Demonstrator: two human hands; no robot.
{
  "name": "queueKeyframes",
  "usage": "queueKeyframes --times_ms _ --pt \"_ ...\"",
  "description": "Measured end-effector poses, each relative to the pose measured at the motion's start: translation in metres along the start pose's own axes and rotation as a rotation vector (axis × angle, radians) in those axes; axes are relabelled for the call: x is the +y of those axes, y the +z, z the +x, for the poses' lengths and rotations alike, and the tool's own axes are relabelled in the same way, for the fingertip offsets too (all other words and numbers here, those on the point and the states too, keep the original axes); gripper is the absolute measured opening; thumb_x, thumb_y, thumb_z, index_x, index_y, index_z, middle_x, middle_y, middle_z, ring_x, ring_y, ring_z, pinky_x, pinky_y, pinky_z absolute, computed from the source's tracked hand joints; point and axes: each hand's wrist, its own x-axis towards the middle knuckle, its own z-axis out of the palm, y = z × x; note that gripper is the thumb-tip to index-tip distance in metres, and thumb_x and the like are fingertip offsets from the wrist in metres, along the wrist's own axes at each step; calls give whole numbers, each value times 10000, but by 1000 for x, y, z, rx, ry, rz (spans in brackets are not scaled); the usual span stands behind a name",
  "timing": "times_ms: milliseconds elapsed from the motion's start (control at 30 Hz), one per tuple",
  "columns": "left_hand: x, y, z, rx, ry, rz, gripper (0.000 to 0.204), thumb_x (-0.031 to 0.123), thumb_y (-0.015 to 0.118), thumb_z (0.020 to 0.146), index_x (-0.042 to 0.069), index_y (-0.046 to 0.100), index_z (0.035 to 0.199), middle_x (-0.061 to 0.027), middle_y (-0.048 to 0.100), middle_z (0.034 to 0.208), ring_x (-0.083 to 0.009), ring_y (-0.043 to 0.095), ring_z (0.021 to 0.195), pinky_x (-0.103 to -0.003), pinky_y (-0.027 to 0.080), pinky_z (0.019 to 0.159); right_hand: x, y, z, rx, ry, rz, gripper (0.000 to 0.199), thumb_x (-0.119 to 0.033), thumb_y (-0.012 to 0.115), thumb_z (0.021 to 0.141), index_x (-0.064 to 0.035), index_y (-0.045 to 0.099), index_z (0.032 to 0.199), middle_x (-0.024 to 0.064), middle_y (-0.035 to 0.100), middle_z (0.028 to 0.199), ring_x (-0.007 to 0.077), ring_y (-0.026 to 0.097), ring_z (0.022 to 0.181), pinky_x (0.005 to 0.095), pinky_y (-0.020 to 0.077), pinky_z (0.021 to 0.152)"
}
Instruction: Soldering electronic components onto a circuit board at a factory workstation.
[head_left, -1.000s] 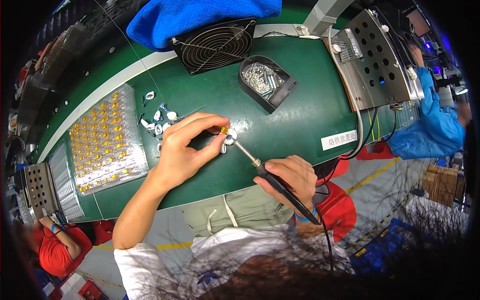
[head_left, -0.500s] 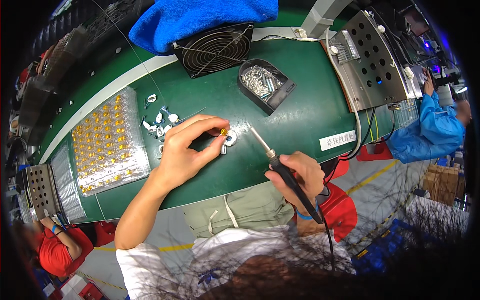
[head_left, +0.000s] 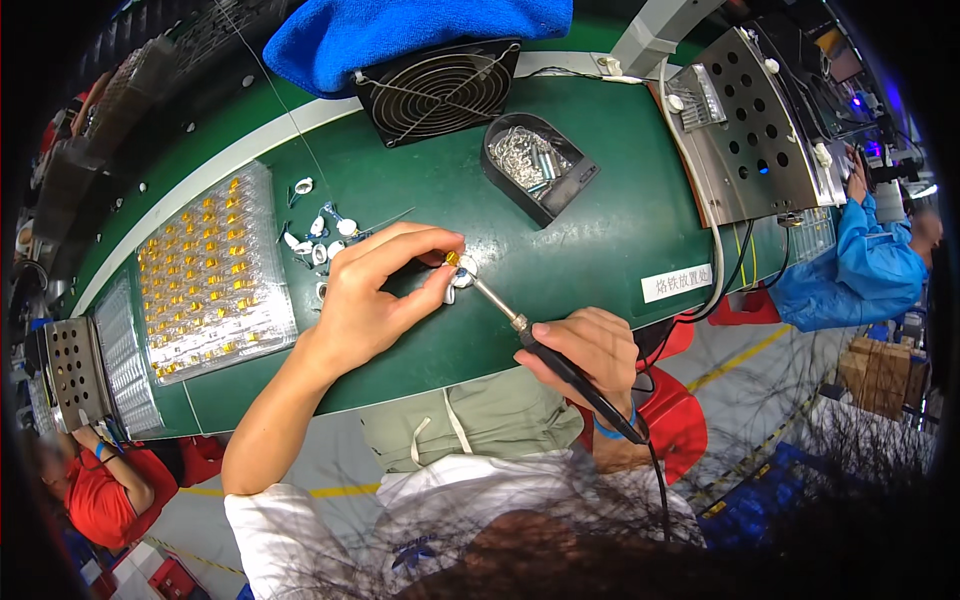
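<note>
Head view: left hand [head_left: 375, 295] fingers hide most of the small part [head_left: 462, 268].

I sat at a long green workbench [head_left: 600, 250] with a white front edge. Beyond it lay a grey floor [head_left: 760, 370] marked with yellow lines. 1 black fan [head_left: 440, 90] stood at the back beside a blue cloth [head_left: 400, 30].

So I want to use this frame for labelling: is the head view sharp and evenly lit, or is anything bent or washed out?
Head view: the soldering iron and left hand at centre are sharp and evenly lit; the green bench edge bows from fisheye distortion; a dark vignette rings the frame; the clear tray of yellow parts shows glare.
</note>
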Motion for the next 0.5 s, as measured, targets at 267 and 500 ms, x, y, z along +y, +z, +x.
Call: queueKeyframes --times_ms 267,500 --pt "-1 0 -1 -6 -4 23 278 -39 772 845 -3 738 1118 -119 751 1061 -228 747 921 -316 598 813 1 2 -1 -6 -4 -13 466 -78 938 678 -21 705 1078 104 729 804 240 676 608 323 480 528" --pt "-1 1 -2 -3 13 42 277 -40 771 843 -2 738 1116 -122 751 1059 -238 746 925 -323 597 813 0 1 -2 -17 9 -12 456 -80 939 673 -21 714 1066 102 727 800 236 668 601 319 469 522"
